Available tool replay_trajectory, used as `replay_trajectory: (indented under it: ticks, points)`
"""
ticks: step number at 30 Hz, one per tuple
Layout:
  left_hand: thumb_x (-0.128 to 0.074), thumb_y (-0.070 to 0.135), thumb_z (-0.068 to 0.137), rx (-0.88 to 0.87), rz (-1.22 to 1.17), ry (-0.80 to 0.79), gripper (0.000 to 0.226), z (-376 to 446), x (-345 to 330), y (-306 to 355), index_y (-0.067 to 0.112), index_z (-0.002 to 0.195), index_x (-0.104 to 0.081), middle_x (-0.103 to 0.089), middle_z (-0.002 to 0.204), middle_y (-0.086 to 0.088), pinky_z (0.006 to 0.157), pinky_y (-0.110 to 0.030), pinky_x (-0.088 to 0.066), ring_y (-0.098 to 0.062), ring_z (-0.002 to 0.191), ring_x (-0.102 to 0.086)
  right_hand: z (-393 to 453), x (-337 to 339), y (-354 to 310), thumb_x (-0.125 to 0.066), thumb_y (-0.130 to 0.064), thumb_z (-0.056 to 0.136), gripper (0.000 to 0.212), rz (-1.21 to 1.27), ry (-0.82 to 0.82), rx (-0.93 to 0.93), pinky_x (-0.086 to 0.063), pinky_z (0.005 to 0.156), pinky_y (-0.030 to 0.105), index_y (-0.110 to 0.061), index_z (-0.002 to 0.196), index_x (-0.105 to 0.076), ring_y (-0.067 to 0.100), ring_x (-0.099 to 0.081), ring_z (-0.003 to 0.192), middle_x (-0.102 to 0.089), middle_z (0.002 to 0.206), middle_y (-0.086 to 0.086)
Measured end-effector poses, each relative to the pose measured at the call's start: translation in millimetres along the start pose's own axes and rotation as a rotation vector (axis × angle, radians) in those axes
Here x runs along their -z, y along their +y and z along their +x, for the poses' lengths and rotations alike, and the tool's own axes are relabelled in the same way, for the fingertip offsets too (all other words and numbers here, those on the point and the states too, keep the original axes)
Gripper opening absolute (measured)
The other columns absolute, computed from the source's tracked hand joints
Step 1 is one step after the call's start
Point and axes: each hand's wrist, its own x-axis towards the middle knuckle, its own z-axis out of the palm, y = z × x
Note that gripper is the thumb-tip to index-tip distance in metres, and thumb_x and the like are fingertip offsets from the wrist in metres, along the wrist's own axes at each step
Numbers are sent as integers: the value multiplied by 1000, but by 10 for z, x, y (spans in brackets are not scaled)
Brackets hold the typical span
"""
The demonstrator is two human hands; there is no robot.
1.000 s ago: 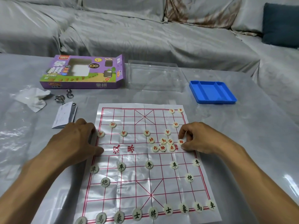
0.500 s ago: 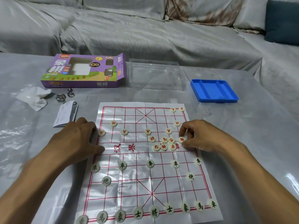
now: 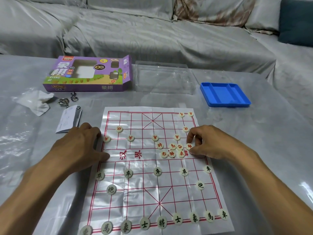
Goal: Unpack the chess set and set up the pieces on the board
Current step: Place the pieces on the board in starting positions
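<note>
While L hand (image 3: 81, 146) presses board (image 3: 152, 167) flat, R hand (image 3: 208, 143) fingers pinch red piece (image 3: 189, 146); box (image 3: 88, 73) reads "XIANG QI".

box (image 3: 88, 74): "象棋", "XIANG QI" | board (image 3: 152, 167): "汉界" | black pieces (image 3: 161, 222): "將", possibly

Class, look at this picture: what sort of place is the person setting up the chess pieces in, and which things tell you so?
Probably a home living room. A long sofa draped in grey covers, with a dark blue cushion, runs behind a low table, itself under a shiny plastic sheet.
</note>
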Motion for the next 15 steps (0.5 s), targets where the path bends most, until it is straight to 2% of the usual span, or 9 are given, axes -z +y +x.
replay_trajectory:
  ticks: [6, 12, 15]
  points:
    - [-71, 63, 68, 6, -9, -6, 65, -6, 11, 7, 29, 119, -52, -49, 114, 6, 80, -39, -52, -15, 98, -49, -14, 12, -36, -74, -31, 85, 24, 23, 76, 55, -39, 62, 14, -35, 103, -60, 8, -55, 72, -53, 82, -15]
    - [-70, 62, 70, 9, -14, -1, 61, -23, 8, 24, 30, 118, -51, -48, 115, 9, 77, -34, -51, -13, 98, -48, 384, 222, -143, -71, -26, 88, 26, 114, 351, 78, -45, 69, 20, -28, 112, -60, 9, -56, 76, -55, 83, -10]
    - [-69, 62, 71, 11, -12, 0, 59, -21, 15, 22, 31, 117, -50, -48, 115, 10, 76, -32, -49, -12, 98, -47, 662, 216, -214, -71, -25, 87, 26, 60, 343, 73, -47, 70, 22, -26, 111, -61, 8, -56, 75, -57, 85, -10]
